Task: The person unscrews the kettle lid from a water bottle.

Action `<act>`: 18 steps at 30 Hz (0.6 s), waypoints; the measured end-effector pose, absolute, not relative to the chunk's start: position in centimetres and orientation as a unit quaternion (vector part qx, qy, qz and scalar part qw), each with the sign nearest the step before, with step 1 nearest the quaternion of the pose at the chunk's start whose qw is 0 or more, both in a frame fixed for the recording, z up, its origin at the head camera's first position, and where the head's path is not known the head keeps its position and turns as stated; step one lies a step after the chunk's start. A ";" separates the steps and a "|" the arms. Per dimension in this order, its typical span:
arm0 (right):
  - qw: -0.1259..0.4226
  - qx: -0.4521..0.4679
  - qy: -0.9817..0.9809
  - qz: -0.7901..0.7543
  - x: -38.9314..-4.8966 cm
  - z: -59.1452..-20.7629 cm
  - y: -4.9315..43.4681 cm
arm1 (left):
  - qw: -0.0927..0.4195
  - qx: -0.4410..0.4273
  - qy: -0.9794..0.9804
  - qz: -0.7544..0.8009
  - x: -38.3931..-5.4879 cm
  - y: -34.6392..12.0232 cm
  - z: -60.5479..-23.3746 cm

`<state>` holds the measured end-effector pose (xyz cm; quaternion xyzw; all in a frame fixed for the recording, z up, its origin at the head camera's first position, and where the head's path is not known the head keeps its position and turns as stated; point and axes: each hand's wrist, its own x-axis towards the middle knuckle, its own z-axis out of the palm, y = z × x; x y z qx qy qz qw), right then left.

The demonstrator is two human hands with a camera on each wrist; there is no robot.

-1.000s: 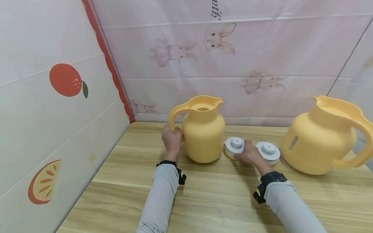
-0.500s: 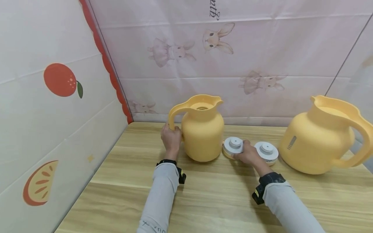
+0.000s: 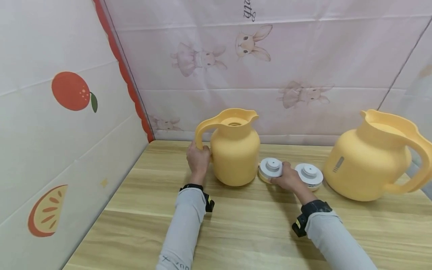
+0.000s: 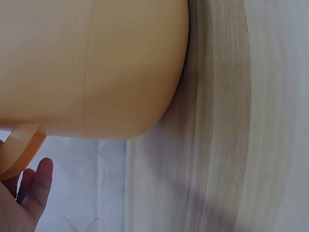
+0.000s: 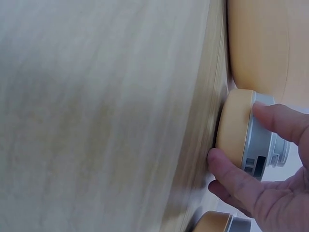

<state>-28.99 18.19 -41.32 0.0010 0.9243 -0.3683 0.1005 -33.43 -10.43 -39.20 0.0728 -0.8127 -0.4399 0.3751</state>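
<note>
A yellow thermos jug point(image 3: 235, 157) stands upright on the table with its top uncovered. My left hand point(image 3: 198, 159) grips the lower part of the jug's handle point(image 4: 19, 147), its fingers curled about it in the left wrist view. Right of this jug lies a round lid point(image 3: 270, 167), yellow below and grey-white above, its stepped plug facing up. My right hand point(image 3: 287, 177) holds that lid by the side, thumb and fingers on its rim point(image 5: 236, 128) in the right wrist view. The lid rests on or very close to the tabletop.
A second lid point(image 3: 309, 174) of the same kind lies right of my right hand. Beyond it stands another yellow jug point(image 3: 368, 165), handle towards the right. A printed wall covering point(image 3: 216, 82) rises behind the wooden table point(image 3: 249, 228), and another wall point(image 3: 87, 150) borders the left.
</note>
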 end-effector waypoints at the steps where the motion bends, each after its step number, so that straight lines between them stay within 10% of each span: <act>1: 0.097 -0.002 0.925 -0.368 -28.9 -41.3 18.2 | 0.368 0.076 -0.817 -0.438 -33.4 -10.4 -39.1; 18: 0.051 -0.090 0.947 -0.303 -25.7 -40.4 18.7 | 0.220 0.066 -0.870 -0.437 -29.9 -12.1 -38.8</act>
